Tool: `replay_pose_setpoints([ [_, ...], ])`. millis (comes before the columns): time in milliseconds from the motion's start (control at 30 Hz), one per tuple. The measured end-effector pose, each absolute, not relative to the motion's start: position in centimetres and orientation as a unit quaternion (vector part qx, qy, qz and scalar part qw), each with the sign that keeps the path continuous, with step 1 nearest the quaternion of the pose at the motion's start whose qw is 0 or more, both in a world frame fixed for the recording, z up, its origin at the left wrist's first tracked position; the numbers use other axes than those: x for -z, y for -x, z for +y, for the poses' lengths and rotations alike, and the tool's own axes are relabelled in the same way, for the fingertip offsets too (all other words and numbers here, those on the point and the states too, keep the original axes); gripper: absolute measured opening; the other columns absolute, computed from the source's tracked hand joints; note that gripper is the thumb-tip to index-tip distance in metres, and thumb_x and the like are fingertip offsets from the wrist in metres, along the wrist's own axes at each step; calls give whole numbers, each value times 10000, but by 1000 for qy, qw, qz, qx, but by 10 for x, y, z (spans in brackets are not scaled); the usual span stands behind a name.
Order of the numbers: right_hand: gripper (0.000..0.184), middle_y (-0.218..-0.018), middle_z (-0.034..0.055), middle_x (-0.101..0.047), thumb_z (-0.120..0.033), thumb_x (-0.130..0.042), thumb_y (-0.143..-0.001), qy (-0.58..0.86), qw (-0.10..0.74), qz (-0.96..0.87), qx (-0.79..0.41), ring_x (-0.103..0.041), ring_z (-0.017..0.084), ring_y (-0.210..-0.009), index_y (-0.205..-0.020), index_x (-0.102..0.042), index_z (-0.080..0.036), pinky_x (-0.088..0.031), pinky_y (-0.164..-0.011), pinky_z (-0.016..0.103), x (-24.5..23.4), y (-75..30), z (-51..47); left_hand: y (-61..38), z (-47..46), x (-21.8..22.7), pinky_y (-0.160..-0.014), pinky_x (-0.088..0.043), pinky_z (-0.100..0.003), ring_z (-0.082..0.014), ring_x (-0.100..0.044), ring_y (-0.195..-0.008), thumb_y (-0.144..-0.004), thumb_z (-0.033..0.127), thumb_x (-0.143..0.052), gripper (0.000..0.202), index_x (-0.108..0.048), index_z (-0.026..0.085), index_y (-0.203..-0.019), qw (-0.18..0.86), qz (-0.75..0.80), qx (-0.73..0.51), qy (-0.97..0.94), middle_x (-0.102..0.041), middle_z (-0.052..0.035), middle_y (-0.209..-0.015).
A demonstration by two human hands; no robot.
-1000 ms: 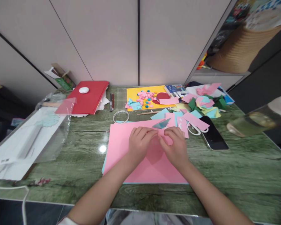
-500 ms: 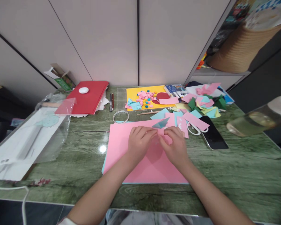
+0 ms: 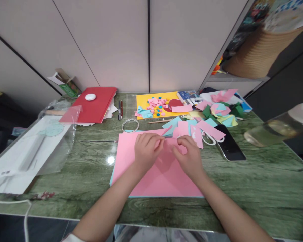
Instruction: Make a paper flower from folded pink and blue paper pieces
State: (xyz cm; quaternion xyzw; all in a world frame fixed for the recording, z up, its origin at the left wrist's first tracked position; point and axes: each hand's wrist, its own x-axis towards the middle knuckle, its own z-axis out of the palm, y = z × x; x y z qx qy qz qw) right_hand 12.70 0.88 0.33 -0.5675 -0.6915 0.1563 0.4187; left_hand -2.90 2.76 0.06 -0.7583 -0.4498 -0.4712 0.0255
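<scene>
Both my hands rest on a large pink paper sheet lying on the green table. My left hand has its fingers curled and pinches a small pink paper piece near the sheet's far edge. My right hand is curled too, its fingertips pressed on the same small piece from the right. Just beyond the fingers lie loose pink and light blue paper pieces.
A black phone and white scissors lie to the right. A yellow sheet with small coloured bits, a tape ring, pens, a red folder, a plastic-wrapped white box and a glass bottle stand around.
My left hand has shifted slightly left and back. The upturned blue paper flap beyond my fingers now lies flatter, with a pink corner over it.
</scene>
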Motion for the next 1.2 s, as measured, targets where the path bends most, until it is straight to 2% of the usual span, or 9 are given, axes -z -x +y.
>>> replay_pose_setpoints([
  [300, 176, -714, -14, -462, -225, -554, -744, 563, 451, -639, -267, -462, 151, -720, -618, -433, -205, -351, -690, 290, -8, -127, 10, 46, 58, 20, -622, -409, -247, -144, -567, -697, -773, 337, -534, 205, -638, 161, -796, -361, -588, 542, 479, -633, -33, -748],
  [433, 161, -705, -14, -456, -171, -538, -732, 503, 444, -670, -318, -464, 143, -699, -618, -429, -202, -361, -664, 278, -15, -120, 1, 39, 70, 26, -616, -412, -245, -137, -563, -645, -728, 330, -586, 197, -657, 150, -766, -410, -569, 533, 473, -638, -33, -709],
  [567, 144, -713, -14, -469, -145, -542, -711, 439, 434, -701, -356, -475, 138, -687, -643, -430, -203, -371, -645, 270, -16, -114, -6, 24, 71, 13, -767, -439, -268, -182, -575, -960, -720, 303, -603, 235, -663, 187, -915, -488, -452, 579, 471, -658, -59, -993],
  [700, 156, -696, -19, -464, -142, -540, -707, 440, 436, -701, -354, -469, 135, -671, -631, -418, -203, -368, -640, 269, -15, -112, -8, 21, 68, 10, -898, -401, -275, -194, -437, -1207, -678, 217, -644, 401, -614, 254, -1076, -598, -377, 560, 432, -520, -36, -1280],
  [767, 166, -692, -21, -458, -148, -544, -711, 444, 438, -696, -357, -464, 133, -667, -625, -413, -202, -364, -640, 269, -13, -112, -7, 26, 68, 15, -850, -427, -263, -178, -534, -1096, -697, 242, -632, 334, -626, 220, -1031, -616, -394, 587, 347, -577, -58, -1204],
  [833, 179, -691, -23, -449, -167, -557, -715, 452, 459, -676, -359, -457, 132, -673, -613, -414, -200, -361, -642, 267, -10, -114, -4, 35, 69, 21, -728, -452, -227, -130, -625, -839, -722, 304, -608, 220, -644, 164, -888, -608, -427, 621, 248, -670, -62, -949],
  [967, 149, -690, -28, -465, -268, -573, -750, 496, 555, -532, -404, -450, 124, -662, -658, -481, -197, -365, -615, 254, 0, -125, 11, 46, 61, 17, -495, -390, -199, -74, -519, -458, -711, 430, -615, 321, -608, 118, -634, -647, -454, 571, 220, -571, -12, -526],
  [1100, 148, -732, -26, -514, -345, -589, -748, 494, 611, -393, -478, -481, 121, -668, -750, -531, -209, -383, -593, 239, 8, -134, 25, 32, 39, -1, -604, -442, -253, -152, -613, -655, -697, 493, -623, 402, -667, 119, -838, -799, -383, 365, 288, -655, -91, -743],
  [1200, 141, -719, -33, -510, -340, -608, -738, 465, 606, -371, -529, -489, 118, -666, -772, -545, -218, -393, -595, 232, 8, -130, 23, 14, 21, -6, -686, -439, -247, -144, -606, -760, -679, 360, -692, 288, -665, 138, -862, -837, -314, 363, 260, -647, -76, -830],
])
